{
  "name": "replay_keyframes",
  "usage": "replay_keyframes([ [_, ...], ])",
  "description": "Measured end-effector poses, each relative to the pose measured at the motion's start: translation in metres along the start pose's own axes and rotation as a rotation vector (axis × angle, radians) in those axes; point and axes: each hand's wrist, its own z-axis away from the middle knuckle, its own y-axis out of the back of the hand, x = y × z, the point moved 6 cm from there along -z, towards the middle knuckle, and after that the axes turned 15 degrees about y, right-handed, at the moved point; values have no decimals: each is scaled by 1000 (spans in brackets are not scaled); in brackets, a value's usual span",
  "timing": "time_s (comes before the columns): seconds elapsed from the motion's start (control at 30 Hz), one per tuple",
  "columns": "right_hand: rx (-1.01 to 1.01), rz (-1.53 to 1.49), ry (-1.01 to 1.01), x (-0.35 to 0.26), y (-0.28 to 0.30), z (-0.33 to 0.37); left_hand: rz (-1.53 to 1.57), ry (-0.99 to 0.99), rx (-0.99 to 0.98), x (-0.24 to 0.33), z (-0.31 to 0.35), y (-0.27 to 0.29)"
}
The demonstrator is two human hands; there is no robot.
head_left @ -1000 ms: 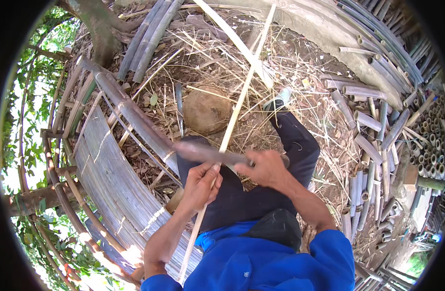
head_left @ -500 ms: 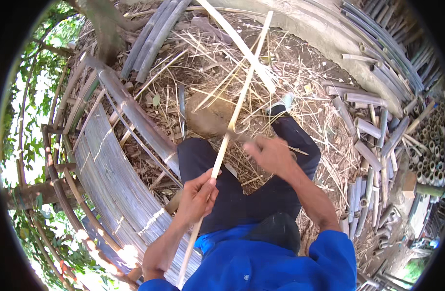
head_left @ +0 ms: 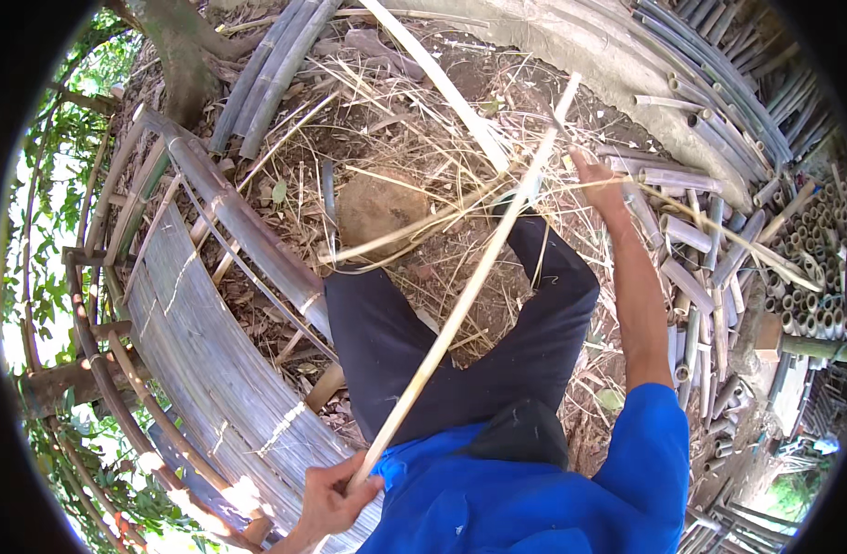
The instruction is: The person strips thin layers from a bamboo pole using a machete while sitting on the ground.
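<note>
A long pale bamboo strip runs slantwise from my lap toward the far ground. My left hand is closed round its near end, beside my blue shirt. Out ahead, my right hand grips a knife, its handle mostly hidden in the fingers. The thin dark knife blade meets the strip close to its far end. Thin peeled shavings curl beside the strip, and one long sliver stretches right past my right wrist.
A round brown wooden block sits on the littered ground ahead of my knees. Another pale bamboo strip lies beyond. At left stands a slatted bamboo bench; cut bamboo pieces are piled at right.
My right hand has moved far out along the strip with the knife. My left hand has drawn back toward my waist, and the strip's far end has swung right.
</note>
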Motion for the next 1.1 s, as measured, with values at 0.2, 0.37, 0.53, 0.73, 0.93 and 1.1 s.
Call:
replay_keyframes([
  [0.2, 52, -1413, -503, -149, -30, 13, -94, 93, 317, -18, 7, 73],
  [0.37, 135, -1773, -539, -177, -68, 10, -843, -309, 1007, 61, 64, 132],
  [0.53, 109, -1967, -664, -277, -83, 21, 125, -690, 1921, 52, 101, 171],
  [0.73, -233, -2139, -643, -365, -105, 67, 824, -1549, 790, 134, -30, 142],
  [0.93, -407, -1321, 34, -351, -87, 117, 967, -1544, 774, 140, 44, 153],
  [1.1, 3, -725, 508, -342, -53, 129, 928, -1578, 719, 145, 76, 138],
])
